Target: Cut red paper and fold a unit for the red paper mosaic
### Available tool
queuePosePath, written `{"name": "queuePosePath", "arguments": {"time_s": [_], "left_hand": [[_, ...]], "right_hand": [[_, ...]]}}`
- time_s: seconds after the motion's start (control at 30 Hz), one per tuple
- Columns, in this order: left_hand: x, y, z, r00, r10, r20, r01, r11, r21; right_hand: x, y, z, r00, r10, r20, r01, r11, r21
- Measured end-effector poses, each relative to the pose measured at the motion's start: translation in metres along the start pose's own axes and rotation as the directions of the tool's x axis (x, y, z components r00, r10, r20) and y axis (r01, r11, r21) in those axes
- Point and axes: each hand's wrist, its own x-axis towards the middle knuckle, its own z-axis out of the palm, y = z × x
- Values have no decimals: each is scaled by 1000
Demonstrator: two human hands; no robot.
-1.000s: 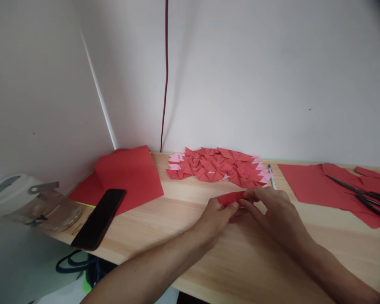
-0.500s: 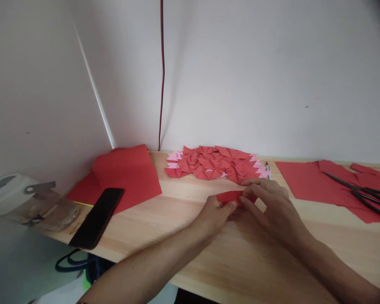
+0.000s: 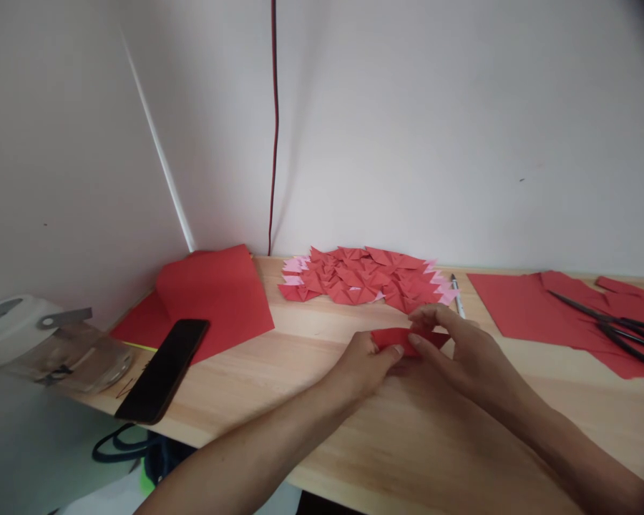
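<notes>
Near the phone [image 3: 164,372] sits a bottle [image 3: 89,357], contents indistinct; left fingers [image 3: 391,354] pinch red paper [image 3: 391,337], right fingers [image 3: 433,313] parted around it.

Hands [image 3: 365,365] [image 3: 466,350] on red paper [image 3: 389,337], phone [image 3: 164,372], scissors [image 3: 607,327]

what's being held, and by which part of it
A small red paper, by its left end in the left grip; the right grip has a thumb at its middle, pinch unclear.

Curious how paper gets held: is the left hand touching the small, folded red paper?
Touching: the head view shows the left hand with its thumb on the small, folded red paper.
</notes>
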Motion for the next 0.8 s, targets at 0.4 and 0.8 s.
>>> {"name": "queuePosePath", "arguments": {"time_s": [0.4,0.8], "left_hand": [[3,-7,-4,999,-5,51,6,1000,-6],[5,-11,1,1000,1,-5,-1,998,-55]], "right_hand": [[1,1,-2,992,86,93,-97,989,110],[6,-4,-4,984,157,78,-165,980,113]]}}
